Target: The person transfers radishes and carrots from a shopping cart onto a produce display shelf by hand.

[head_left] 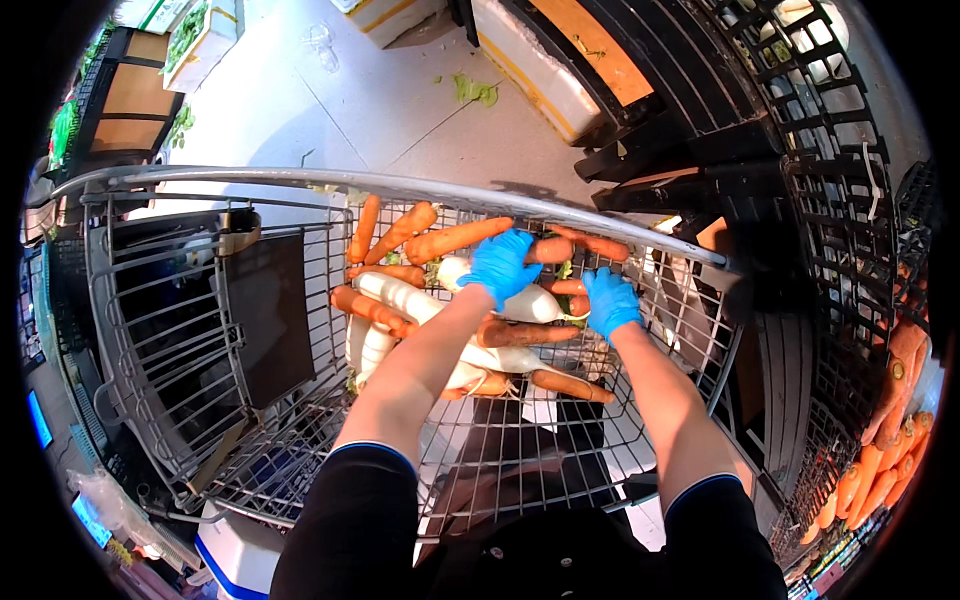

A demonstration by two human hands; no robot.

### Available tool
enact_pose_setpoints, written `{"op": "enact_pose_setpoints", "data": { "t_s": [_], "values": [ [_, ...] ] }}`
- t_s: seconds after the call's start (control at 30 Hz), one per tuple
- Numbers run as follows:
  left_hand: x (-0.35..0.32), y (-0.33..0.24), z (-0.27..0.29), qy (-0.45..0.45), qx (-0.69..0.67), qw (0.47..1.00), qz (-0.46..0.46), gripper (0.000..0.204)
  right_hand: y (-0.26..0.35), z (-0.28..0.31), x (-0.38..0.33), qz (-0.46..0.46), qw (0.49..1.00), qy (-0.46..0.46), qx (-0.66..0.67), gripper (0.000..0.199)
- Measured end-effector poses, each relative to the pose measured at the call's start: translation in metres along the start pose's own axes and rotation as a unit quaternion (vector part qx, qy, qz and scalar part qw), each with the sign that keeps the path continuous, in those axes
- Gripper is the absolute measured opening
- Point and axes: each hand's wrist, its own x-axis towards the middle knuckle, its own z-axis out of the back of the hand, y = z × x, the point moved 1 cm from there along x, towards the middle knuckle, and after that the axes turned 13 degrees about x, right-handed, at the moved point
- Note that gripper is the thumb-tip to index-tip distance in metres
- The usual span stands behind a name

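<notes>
Both of my hands wear blue gloves and reach into a metal shopping cart (500,455) holding carrots and white radishes. My left hand (503,266) is closed around the end of a thick carrot (550,250), by the cart's far side. Just to its left lies another long carrot (455,240). My right hand (612,302) has its fingers curled at the end of a thinner carrot (562,287); the glove partly hides that grip. Between and below my hands lie a white radish (530,305) and a dirt-marked carrot (525,333). More carrots (400,232) and radishes (398,294) spread leftward.
A grey bar (360,180) runs along the cart's far edge. To the left stands a brown panel (270,320) inside the cart. Beyond are white foam boxes (535,65) and leaf scraps (475,90) on the floor. Black crates (810,100) and piled carrots (880,480) flank the right.
</notes>
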Motion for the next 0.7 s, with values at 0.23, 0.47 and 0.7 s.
{"op": "enact_pose_setpoints", "data": {
  "t_s": [0.23,0.47,0.7],
  "values": [
    [-0.101,0.020,0.069,0.070,-0.817,0.572,0.027,0.046,0.022,0.010,-0.027,-0.058,0.962,-0.059,0.260,0.036],
    [-0.152,-0.025,0.108,0.055,-0.900,0.433,-0.020,0.053,0.025,0.033,-0.089,-0.019,0.696,-0.070,0.714,0.042],
    [-0.157,-0.074,0.140,0.068,-0.878,0.460,-0.116,0.060,0.027,0.096,-0.176,0.030,0.420,0.071,0.904,0.052]
  ]
}}
